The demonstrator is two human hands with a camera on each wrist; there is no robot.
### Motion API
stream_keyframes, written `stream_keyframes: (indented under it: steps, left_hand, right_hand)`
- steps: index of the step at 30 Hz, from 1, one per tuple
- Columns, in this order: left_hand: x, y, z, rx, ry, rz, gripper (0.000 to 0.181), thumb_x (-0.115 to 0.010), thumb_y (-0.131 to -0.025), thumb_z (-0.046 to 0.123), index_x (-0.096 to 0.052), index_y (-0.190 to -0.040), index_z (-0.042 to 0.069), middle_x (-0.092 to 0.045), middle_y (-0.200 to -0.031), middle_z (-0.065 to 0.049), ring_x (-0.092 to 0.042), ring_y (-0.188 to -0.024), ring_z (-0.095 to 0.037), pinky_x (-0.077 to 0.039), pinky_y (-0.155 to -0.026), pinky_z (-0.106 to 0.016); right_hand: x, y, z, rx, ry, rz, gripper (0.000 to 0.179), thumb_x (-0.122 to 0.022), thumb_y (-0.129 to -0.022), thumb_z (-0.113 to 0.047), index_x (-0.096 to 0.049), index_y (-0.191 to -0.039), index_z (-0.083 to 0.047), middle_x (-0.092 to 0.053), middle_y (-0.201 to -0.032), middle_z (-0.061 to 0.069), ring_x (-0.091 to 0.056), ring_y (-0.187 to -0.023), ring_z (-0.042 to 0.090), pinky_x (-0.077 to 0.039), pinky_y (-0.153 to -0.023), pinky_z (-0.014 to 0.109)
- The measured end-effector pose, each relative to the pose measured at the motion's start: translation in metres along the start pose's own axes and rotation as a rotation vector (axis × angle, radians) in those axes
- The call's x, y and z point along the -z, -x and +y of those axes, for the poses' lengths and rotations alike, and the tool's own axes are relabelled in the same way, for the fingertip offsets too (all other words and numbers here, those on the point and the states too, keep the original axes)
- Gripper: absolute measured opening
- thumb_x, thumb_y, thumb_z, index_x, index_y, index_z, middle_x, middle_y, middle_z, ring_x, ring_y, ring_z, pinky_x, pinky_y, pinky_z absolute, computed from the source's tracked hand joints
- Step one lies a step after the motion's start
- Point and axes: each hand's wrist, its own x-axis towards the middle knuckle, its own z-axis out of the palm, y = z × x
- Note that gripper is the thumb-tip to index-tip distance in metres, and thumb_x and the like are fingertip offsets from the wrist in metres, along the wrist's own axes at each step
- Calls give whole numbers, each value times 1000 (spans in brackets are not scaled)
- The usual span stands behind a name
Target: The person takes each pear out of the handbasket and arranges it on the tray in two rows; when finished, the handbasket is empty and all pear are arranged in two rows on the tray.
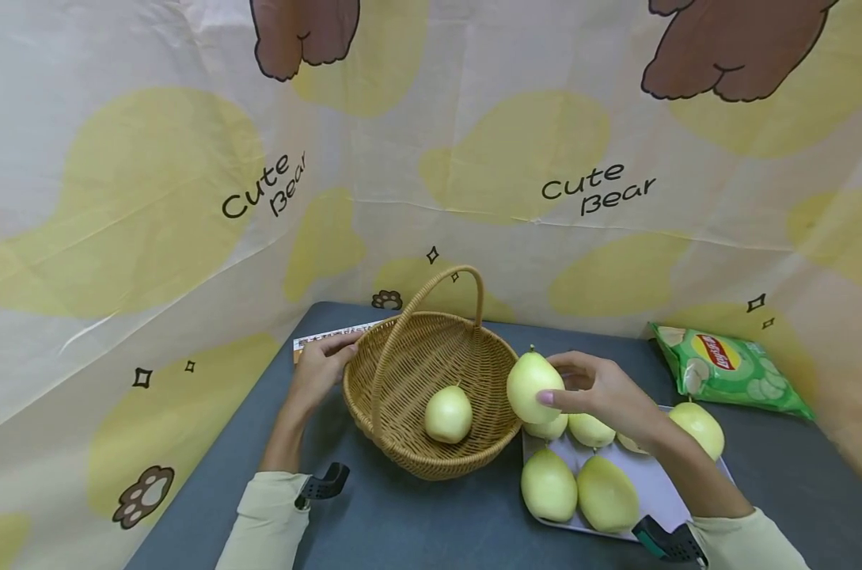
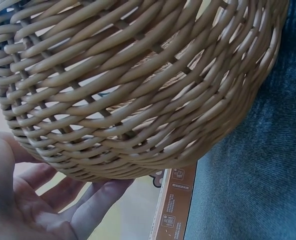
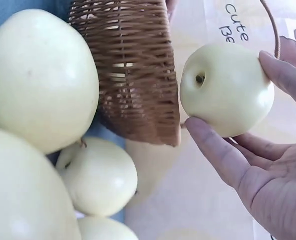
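A wicker basket (image 1: 402,451) with a tall arched handle stands in the middle of the table, and one pale yellow-green pear (image 1: 448,415) lies inside. My left hand (image 1: 321,368) grips the basket's left rim; in the left wrist view the fingers (image 2: 100,205) bend against the woven wall. At the basket's right rim, my right hand (image 1: 601,396) holds another pear (image 1: 534,387) between thumb and fingers, stem up. Its base faces the camera in the right wrist view. Below that hand, a white tray (image 1: 658,491) bears several more pears (image 1: 607,495).
A green bag of chips (image 1: 733,370) lies at the back right of the table. Behind the basket's left side is a flat printed strip (image 1: 338,332). Patterned cloth walls (image 1: 473,158) rise along the back and left edges of the dark blue-grey table (image 1: 395,522).
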Motion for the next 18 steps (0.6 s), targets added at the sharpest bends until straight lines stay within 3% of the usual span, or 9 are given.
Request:
stream_keyframes:
  steps: [7, 18]
  left_hand:
    - [-1, 0, -1, 0, -12, 2, 36, -62, -106, 14, -69, -140, 2, -68, -136, -25, -72, -96, -11, -64, -78, -26]
    - [0, 0, -1, -1, -15, 14, 35, -63, -106, 15, -70, -139, 3, -68, -137, -23, -70, -94, -7, -61, -76, -20]
  right_hand:
    - [9, 22, 13, 1, -72, 31, 61, -76, -99, -32, -54, -152, -12, -59, -149, 14, -65, -124, 29, -62, -90, 38]
    - [20, 51, 37, -84, -28, 64, 49, -72, -102, -34, -60, -148, -21, -70, -134, 6, -68, -114, 18, -59, -87, 36]
